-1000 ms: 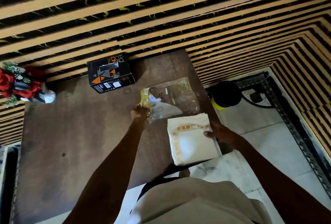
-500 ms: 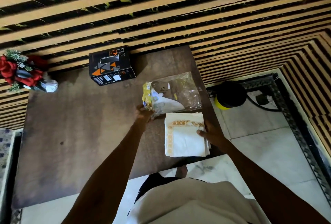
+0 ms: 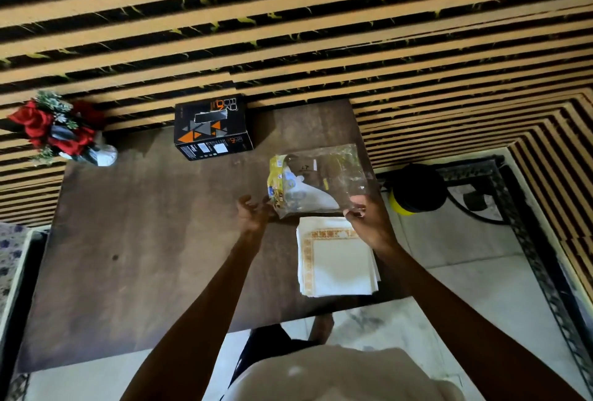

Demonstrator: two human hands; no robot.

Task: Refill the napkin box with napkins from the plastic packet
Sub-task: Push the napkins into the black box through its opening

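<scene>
Packet emptied, napkins stacked at centre right.
Your right hand (image 3: 369,221) pinches the plastic packet (image 3: 316,181); left hand (image 3: 253,213) hovers, fingers spread. Next, carry the napkins (image 3: 337,259) to the napkin box (image 3: 211,126).

The person wears a light cream top (image 3: 346,375) over dark bottoms (image 3: 266,341). Both forearms are bare, with no sleeves, watch or rings showing on the left hand (image 3: 253,216) or right hand (image 3: 369,222).

so the right hand (image 3: 369,217) came off the stack of white napkins with orange trim (image 3: 337,259) and now pinches the near corner of the clear plastic packet (image 3: 317,181). left hand (image 3: 253,213) let go, fingers spread beside it.
</scene>
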